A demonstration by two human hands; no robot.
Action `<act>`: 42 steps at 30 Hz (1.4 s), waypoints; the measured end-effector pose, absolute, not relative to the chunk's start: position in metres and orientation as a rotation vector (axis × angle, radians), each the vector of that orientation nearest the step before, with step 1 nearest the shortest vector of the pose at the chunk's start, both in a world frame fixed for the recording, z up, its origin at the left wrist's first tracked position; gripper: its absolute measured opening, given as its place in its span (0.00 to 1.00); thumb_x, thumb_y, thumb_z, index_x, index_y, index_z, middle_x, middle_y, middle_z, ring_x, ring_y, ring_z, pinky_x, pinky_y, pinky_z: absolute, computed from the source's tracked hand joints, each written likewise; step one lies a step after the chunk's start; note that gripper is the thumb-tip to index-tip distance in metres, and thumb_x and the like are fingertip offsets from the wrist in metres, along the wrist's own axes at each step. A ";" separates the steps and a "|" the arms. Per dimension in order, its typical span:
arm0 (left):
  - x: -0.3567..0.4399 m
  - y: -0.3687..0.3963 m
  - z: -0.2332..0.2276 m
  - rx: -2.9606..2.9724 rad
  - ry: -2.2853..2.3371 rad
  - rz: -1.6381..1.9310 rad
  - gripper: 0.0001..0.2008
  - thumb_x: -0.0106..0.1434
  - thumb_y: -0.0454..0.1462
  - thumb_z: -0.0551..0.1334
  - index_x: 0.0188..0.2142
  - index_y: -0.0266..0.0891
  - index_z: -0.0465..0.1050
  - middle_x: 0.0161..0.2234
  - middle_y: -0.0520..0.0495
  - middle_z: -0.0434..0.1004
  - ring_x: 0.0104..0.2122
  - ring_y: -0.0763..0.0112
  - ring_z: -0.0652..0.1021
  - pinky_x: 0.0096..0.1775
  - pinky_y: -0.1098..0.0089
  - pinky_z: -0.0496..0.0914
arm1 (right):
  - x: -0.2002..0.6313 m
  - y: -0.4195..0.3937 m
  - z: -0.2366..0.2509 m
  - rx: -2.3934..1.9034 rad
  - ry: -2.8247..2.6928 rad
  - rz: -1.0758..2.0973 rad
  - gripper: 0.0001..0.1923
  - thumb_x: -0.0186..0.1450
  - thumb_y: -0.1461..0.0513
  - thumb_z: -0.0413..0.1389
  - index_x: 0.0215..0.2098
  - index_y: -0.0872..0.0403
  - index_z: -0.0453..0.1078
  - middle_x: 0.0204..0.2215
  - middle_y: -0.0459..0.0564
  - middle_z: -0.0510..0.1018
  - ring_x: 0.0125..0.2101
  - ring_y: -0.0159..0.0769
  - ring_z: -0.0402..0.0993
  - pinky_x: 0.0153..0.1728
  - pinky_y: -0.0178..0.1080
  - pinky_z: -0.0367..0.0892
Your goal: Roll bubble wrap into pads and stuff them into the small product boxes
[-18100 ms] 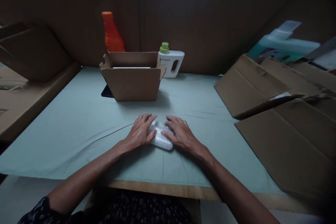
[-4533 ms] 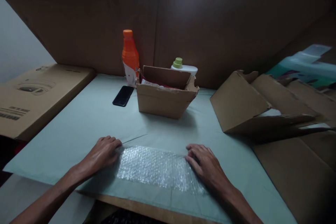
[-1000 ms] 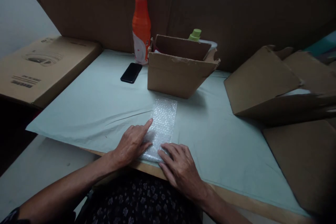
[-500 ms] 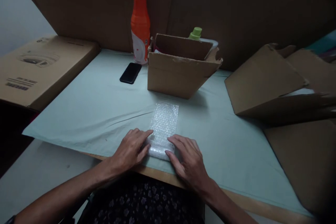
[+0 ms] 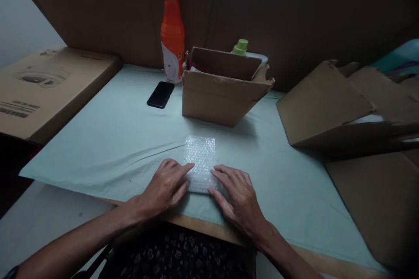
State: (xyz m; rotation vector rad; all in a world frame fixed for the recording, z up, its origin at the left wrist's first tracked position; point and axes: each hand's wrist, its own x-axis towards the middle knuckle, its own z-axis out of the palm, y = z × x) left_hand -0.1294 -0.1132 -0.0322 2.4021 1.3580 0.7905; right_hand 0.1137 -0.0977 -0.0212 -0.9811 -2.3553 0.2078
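A strip of clear bubble wrap (image 5: 200, 150) lies on the pale green cloth, its near end folded into a flattened roll (image 5: 199, 183). At the left end of the roll, my left hand (image 5: 168, 183) holds the wrap between thumb and index finger. My right hand (image 5: 237, 194) grips the right end the same way, fingers on top and thumb at the near edge. The far part of the strip lies flat beyond my fingers. Whether anything is inside the roll, I cannot tell.
Beyond the wrap stands an open cardboard box (image 5: 212, 98), with a green-capped bottle (image 5: 241, 47) behind it. A black phone (image 5: 160, 94) lies near an orange bottle (image 5: 173, 35). Another open box (image 5: 322, 104) is at right, a flat carton (image 5: 55, 83) at left.
The roll has turned a little away from me, and the flat part of the bubble wrap is shorter. Both hands stay at its ends. The view has shifted slightly.
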 end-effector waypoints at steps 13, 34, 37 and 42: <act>-0.127 -0.118 -0.032 2.406 1.239 0.875 0.22 0.69 0.32 0.57 0.62 0.36 0.60 0.40 0.44 0.78 0.41 0.61 0.73 0.49 0.56 0.70 | 0.117 -0.091 -0.014 -0.989 -2.371 0.525 0.11 0.72 0.65 0.53 0.51 0.52 0.70 0.40 0.51 0.83 0.40 0.40 0.78 0.44 0.46 0.69; -0.119 -0.084 -0.040 2.272 1.305 0.763 0.27 0.61 0.31 0.60 0.61 0.40 0.65 0.52 0.39 0.76 0.50 0.56 0.75 0.53 0.49 0.70 | 0.115 -0.035 -0.013 -1.041 -2.459 0.852 0.14 0.69 0.63 0.55 0.52 0.52 0.74 0.45 0.51 0.83 0.44 0.41 0.79 0.48 0.47 0.72; -0.119 -0.082 -0.033 1.937 1.365 0.806 0.25 0.63 0.34 0.60 0.60 0.40 0.66 0.46 0.42 0.78 0.39 0.63 0.76 0.44 0.58 0.73 | 0.121 -0.040 -0.015 -1.101 -2.253 0.693 0.18 0.69 0.58 0.56 0.56 0.52 0.70 0.51 0.55 0.79 0.50 0.45 0.77 0.49 0.48 0.73; -0.121 -0.077 -0.009 1.281 1.240 0.825 0.31 0.60 0.41 0.63 0.62 0.39 0.62 0.39 0.47 0.77 0.34 0.67 0.75 0.36 0.66 0.70 | 0.133 -0.061 0.006 -0.830 -2.381 0.249 0.32 0.65 0.59 0.61 0.65 0.49 0.60 0.64 0.62 0.67 0.61 0.53 0.65 0.56 0.58 0.66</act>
